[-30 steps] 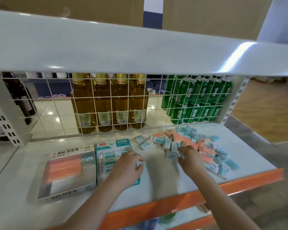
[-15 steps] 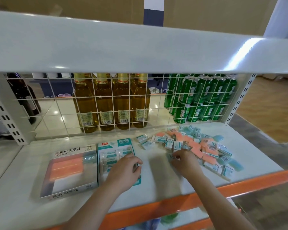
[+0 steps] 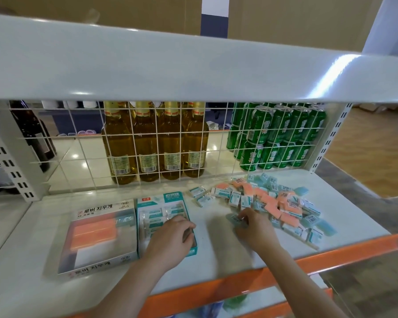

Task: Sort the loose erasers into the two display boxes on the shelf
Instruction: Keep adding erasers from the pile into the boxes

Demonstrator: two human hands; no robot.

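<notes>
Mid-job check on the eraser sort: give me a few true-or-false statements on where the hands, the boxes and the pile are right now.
1. The left hand is over the teal display box. True.
2. The right hand is inside the grey display box. False: it is at the near left edge of the loose eraser pile, fingers on a blue eraser.
3. The grey display box sits left of the teal one. True.
4. The grey display box holds only white erasers. False: mostly orange erasers show in it.
5. The yellow bottles stand in front of the wire grid. False: they are behind it.
</notes>
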